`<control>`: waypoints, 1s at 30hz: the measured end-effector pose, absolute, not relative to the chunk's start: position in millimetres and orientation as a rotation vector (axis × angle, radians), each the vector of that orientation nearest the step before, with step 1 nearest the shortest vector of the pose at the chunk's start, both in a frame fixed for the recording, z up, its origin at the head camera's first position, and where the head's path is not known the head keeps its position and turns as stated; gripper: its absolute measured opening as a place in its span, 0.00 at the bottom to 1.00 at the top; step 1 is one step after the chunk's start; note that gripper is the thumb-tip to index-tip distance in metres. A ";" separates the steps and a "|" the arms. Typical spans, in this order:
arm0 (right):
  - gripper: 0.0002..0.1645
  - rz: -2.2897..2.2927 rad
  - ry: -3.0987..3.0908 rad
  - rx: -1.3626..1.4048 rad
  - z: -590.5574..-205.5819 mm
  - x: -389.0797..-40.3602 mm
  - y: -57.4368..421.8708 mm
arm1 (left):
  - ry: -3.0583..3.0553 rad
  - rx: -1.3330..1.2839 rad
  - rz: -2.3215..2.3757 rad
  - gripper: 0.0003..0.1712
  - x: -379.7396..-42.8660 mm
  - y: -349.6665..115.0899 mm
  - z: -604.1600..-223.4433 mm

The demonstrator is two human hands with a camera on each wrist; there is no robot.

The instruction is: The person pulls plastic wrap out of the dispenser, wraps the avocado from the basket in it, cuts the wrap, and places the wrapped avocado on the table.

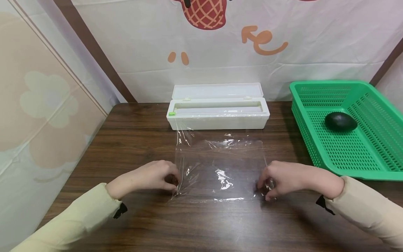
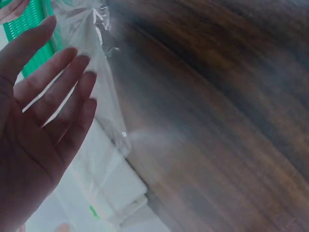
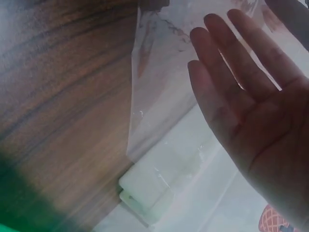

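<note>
A sheet of clear cling film stretches from a white wrap dispenser box toward me over the dark wooden table. At the film's near left corner is my left hand, its fingertips right at the edge. My right hand is at the near right corner, with shiny film showing by its thumb and fingers. In the left wrist view, the left fingers are loosely extended and the thumb is apart from them. The right fingers also look nearly straight in the right wrist view, overlapping the film.
The dispenser's lid stands raised at the back, and a small green slider is at its left end. To the right, a green plastic basket holds a dark oval object. A printed cloth hangs behind the table.
</note>
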State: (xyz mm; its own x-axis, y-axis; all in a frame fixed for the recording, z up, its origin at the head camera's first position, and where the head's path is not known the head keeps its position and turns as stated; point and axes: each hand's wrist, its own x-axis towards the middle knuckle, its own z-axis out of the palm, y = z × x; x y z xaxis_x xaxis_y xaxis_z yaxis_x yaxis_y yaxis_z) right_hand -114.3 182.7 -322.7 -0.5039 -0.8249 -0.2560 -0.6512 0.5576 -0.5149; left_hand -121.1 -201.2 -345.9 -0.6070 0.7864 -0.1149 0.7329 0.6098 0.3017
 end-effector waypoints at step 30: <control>0.18 -0.429 2.517 -1.264 -292.4 -130.6 188.3 | 2.590 0.962 0.397 0.58 -126.2 -201.3 -379.3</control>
